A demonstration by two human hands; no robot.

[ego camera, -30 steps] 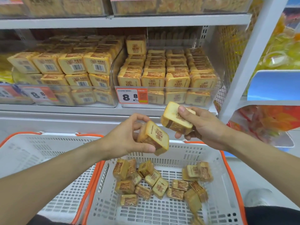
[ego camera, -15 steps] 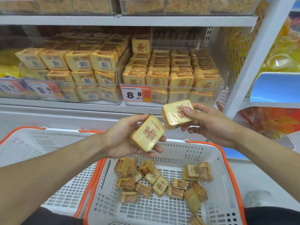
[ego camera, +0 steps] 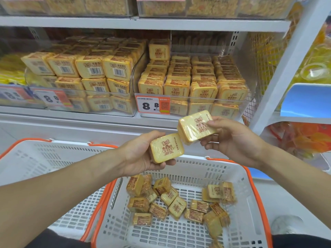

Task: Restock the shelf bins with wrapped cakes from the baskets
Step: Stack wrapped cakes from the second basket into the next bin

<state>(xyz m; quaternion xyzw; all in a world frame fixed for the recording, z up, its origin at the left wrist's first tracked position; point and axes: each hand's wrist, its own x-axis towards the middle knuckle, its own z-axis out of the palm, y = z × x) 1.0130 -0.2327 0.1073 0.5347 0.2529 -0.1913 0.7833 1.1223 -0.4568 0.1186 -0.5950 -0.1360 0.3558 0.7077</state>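
While both arms reach over the right basket (ego camera: pixel 250 194), I see my left hand (ego camera: pixel 141 156) curl its fingers round one wrapped cake (ego camera: pixel 166 148), and my right hand (ego camera: pixel 234 140) pinch a second cake (ego camera: pixel 195 127), corners touching, below the right shelf bin (ego camera: pixel 249 97).

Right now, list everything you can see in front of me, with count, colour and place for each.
Wrapped square golden cakes in baskets: over a dozen, loose in the right white plastic basket.
Left white plastic basket with orange rim: one, no cakes visible.
Clear shelf bins: left bin with barcodes facing out, right bin with logos facing out, both nearly full.
Orange price tags: one on the right bin, another on the left.
Blue panel: one, far right.
Left hand: grip on one cake.
Right hand: grip on another cake.
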